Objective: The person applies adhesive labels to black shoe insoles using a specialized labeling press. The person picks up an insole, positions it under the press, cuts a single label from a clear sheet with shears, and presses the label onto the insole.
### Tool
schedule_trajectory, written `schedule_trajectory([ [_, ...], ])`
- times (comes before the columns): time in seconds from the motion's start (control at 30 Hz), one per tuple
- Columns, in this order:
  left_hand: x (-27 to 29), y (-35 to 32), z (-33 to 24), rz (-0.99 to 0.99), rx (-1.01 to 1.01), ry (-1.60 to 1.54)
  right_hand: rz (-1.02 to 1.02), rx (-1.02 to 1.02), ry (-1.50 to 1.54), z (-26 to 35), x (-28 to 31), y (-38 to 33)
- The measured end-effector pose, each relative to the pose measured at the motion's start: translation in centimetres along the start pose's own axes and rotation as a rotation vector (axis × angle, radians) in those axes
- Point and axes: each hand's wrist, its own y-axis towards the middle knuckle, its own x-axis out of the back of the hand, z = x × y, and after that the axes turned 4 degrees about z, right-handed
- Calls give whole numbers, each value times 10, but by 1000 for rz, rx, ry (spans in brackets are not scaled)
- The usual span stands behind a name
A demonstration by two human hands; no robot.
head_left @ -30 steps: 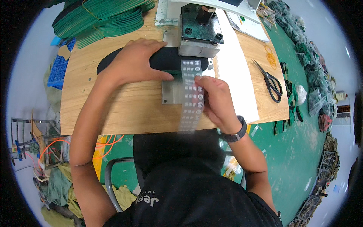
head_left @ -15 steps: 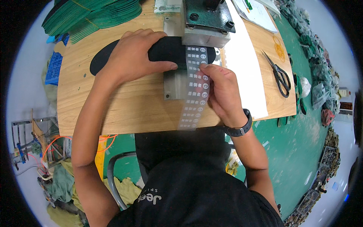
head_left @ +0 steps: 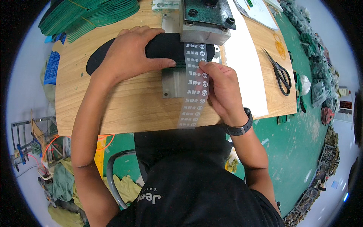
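Note:
A black insole (head_left: 160, 47) with a green layer along its near edge lies across a metal plate (head_left: 172, 89), its right end beneath a metal press head (head_left: 206, 36). My left hand (head_left: 126, 53) is laid over it, fingers at the far edge and thumb along the near edge. A translucent strip of white printed transfer labels (head_left: 196, 92) runs over the insole's right part and hangs toward the table's front edge. With thumb and forefinger, my right hand (head_left: 223, 89) pinches the strip's right side close to the insole's near edge.
Stacks of green insoles (head_left: 89, 15) lie at the far left beside a blue basket (head_left: 53, 66). To the right are a white sheet (head_left: 247, 75), black scissors (head_left: 280, 73), yellow rubber bands (head_left: 279, 47) and a notepad (head_left: 261, 17). Bagged goods (head_left: 319, 92) line the floor's right side.
The whole view has shifted slightly. My hands, the insole and the label strip keep nearly the same places relative to the press.

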Motion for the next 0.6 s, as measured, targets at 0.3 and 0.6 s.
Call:
schedule_trajectory([
  [0.3,0,1,-5,-32,24,10,-40,3,18,-1,-3,5],
  [0.6,2,-3,7,-84,-138,-196,1,6,-38,3,-3,3],
])
